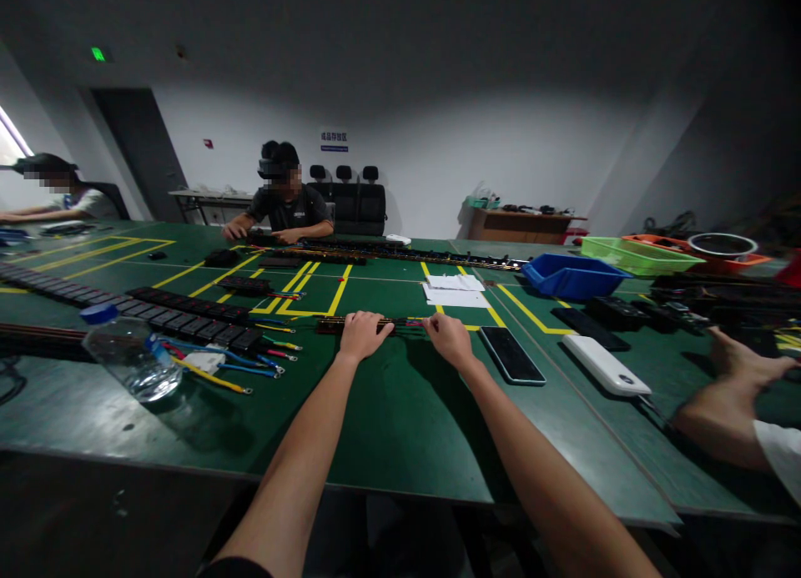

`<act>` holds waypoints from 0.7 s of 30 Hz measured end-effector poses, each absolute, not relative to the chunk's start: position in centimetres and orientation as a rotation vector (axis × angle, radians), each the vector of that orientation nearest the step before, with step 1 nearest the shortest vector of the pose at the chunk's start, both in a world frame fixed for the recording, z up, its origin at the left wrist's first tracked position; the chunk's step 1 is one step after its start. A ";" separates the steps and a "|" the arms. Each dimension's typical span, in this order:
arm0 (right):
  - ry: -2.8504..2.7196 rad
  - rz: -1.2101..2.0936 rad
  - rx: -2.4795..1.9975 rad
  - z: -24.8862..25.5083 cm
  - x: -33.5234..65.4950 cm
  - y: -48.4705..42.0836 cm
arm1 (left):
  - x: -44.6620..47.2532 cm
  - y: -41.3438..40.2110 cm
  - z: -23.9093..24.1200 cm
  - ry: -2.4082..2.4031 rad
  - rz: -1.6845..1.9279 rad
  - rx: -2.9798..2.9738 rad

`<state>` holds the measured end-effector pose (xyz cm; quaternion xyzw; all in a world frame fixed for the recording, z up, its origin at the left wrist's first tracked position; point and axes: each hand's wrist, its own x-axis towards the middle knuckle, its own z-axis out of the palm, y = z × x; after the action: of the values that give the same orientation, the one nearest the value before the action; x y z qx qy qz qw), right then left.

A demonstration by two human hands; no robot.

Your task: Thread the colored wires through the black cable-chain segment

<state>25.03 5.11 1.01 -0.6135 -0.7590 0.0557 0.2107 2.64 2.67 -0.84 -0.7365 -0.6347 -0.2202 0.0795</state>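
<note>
My left hand is wrapped over a dark, narrow block that lies on the green table. Thin coloured wires, red and green among them, run out of its right end. At the wires' far ends, the fingers of my right hand are pinched on them; the tips are too small to make out. To the left lie long rows of black blocks with blue, yellow and red wires ending in ring lugs.
A water bottle stands at left. Right of my hands are a phone, a white power bank, papers and a blue bin. A co-worker's arm reaches in at right; another person sits opposite.
</note>
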 end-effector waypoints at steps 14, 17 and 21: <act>-1.866 0.290 -1.983 1.2 25.3 4.8 | 2.5 2.7 -0.8 -1.889 -0.687 -2.228; -1.887 0.356 -1.966 0.8 25.4 5.2 | 2.5 2.8 -0.9 -1.898 -0.690 -2.235; -1.884 0.311 -1.790 0.1 25.5 5.7 | 2.5 2.8 -0.9 -1.891 -0.698 -2.236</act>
<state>25.47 5.70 0.12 -0.6605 -0.6952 0.1149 0.2592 2.49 2.79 -0.85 -0.7412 -0.6267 -0.2314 0.0657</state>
